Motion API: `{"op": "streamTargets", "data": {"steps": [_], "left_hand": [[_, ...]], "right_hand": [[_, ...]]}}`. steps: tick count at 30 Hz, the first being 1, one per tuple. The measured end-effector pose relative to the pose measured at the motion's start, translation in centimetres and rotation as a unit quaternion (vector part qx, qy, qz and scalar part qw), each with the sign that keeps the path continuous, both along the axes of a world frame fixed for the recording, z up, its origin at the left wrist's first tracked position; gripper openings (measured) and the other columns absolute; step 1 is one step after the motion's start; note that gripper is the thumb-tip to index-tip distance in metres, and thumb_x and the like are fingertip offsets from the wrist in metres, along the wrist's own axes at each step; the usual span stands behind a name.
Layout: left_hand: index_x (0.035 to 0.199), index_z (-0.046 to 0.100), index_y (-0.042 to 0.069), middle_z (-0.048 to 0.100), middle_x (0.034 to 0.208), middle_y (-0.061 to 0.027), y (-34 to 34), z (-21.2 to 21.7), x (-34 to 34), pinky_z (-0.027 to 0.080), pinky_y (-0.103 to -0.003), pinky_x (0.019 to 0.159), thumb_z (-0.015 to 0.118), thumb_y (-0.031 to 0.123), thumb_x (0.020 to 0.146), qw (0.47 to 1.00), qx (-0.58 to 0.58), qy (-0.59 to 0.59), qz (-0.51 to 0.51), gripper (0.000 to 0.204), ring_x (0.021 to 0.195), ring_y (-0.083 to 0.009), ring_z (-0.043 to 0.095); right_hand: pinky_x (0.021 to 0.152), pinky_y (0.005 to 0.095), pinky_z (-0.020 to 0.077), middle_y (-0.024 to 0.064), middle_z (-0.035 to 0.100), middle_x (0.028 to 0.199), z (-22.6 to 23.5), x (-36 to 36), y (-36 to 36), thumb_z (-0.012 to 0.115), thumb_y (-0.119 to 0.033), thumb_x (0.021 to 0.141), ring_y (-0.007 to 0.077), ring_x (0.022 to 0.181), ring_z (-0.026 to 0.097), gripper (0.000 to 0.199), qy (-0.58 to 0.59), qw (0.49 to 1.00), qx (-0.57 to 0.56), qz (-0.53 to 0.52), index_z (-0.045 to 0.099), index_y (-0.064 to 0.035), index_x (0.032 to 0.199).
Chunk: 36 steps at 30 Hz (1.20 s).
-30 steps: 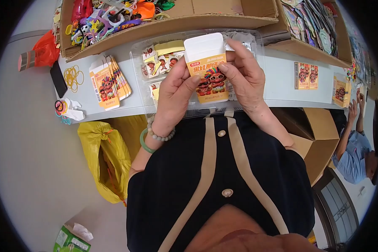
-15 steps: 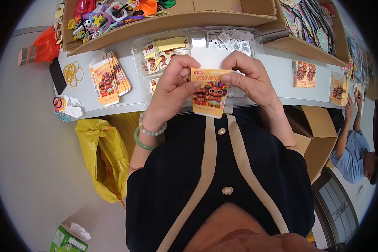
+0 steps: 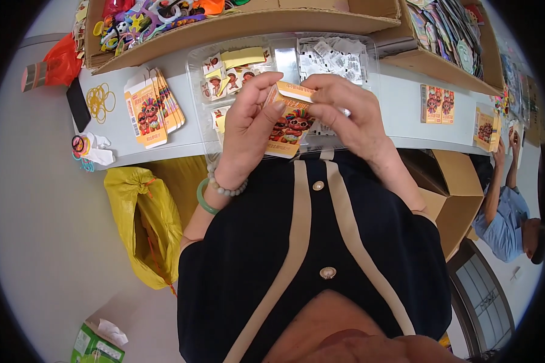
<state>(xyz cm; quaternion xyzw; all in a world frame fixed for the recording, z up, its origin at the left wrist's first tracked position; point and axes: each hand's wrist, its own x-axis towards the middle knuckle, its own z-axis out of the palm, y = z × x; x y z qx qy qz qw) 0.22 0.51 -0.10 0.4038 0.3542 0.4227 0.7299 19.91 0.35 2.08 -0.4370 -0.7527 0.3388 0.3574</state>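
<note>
Both of my hands are on a small orange cardboard box [image 3: 289, 130] printed with cartoon figures in sunglasses. It is tilted in front of my chest, over the near edge of the table. My left hand [image 3: 251, 124] pinches its left side between thumb and fingers. My right hand [image 3: 351, 115] grips its upper right edge, where the top flap [image 3: 295, 91] is bent over. A small white tip pokes out by my right fingers; I cannot tell what it is. Behind my hands lies a clear plastic tray [image 3: 197, 78] with picture cards [image 3: 248, 75] and small white packets [image 3: 333, 63].
To the left are a fanned stack of orange boxes [image 3: 154, 109], rubber bands [image 3: 101, 106] and a black phone [image 3: 78, 104]. A cardboard carton [image 3: 236, 30] of trinkets stands behind. More orange boxes [image 3: 437, 104] lie right. A yellow bag [image 3: 142, 224] sits below; a co-worker [image 3: 502, 218] is far right.
The orange box has tilted and shifted slightly left. Its white top flap, upright before, is now bent over with the orange side showing. My right hand has moved up along it.
</note>
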Motion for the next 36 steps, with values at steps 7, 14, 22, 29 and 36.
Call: {"op": "streamTargets", "data": {"steps": [7, 14, 22, 29, 36], "left_hand": [[0.124, 0.05, 0.002, 0.058, 0.108, -0.0053, -0.4, -0.2, 0.6, 0.04, -0.023, 0.088, 0.053, 0.004, 0.091, 0.984, 0.1, 0.144, 0.023, 0.033, 0.099, -0.0096, 0.051], [0.127, 0.05, 0.003, 0.057, 0.117, -0.0092, -0.4, -0.9, 0.6, 0.04, -0.024, 0.09, 0.055, 0.003, 0.089, 0.98, 0.109, 0.159, 0.045, 0.038, 0.104, -0.0121, 0.053], [0.126, 0.051, 0.003, 0.059, 0.117, -0.0119, -0.4, -0.2, 0.6, 0.042, -0.025, 0.088, 0.056, 0.002, 0.088, 0.969, 0.143, 0.195, 0.053, 0.038, 0.102, -0.0135, 0.055], [0.123, 0.054, 0.003, 0.061, 0.113, -0.0106, -0.2, -0.3, 0.1, 0.044, -0.023, 0.085, 0.056, -0.001, 0.087, 0.966, 0.164, 0.195, 0.041, 0.037, 0.1, -0.0132, 0.057], [0.122, 0.056, 0.003, 0.061, 0.112, -0.0101, 0.0, -0.3, 0.5, 0.046, -0.025, 0.084, 0.055, -0.002, 0.087, 0.955, 0.227, 0.19, 0.028, 0.035, 0.098, -0.0155, 0.059]], "right_hand": [[0.078, 0.0233, 0.0458, 0.0051, 0.063, 0.096, -0.6, -1.0, 0.6, 0.058, -0.008, 0.087, 0.0099, 0.088, 0.057, 0.022, 0.196, 0.938, -0.28, -0.047, 0.062, 0.0018, 0.106], [0.075, 0.0233, 0.0472, 0.0064, 0.065, 0.094, 0.1, -1.8, 0.4, 0.055, -0.003, 0.088, 0.0106, 0.085, 0.059, 0.018, 0.139, 0.953, -0.243, -0.115, 0.065, 0.0028, 0.102], [0.073, 0.0252, 0.05, 0.01, 0.067, 0.089, 1.2, -1.9, 0.6, 0.055, -0.002, 0.087, 0.0151, 0.082, 0.064, 0.018, 0.049, 0.966, -0.223, -0.12, 0.064, 0.0011, 0.102], [0.07, 0.0287, 0.0514, 0.0157, 0.065, 0.088, 2.0, -1.6, 0.2, 0.059, -0.005, 0.086, 0.0271, 0.081, 0.065, 0.017, -0.147, 0.987, 0.013, -0.066, 0.062, -0.0007, 0.101], [0.062, 0.0242, 0.0479, 0.0086, 0.065, 0.08, 0.6, -1.7, 0.8, 0.058, -0.011, 0.09, 0.0108, 0.071, 0.06, 0.016, -0.002, 0.978, -0.194, -0.081, 0.063, -0.0005, 0.1]]}}
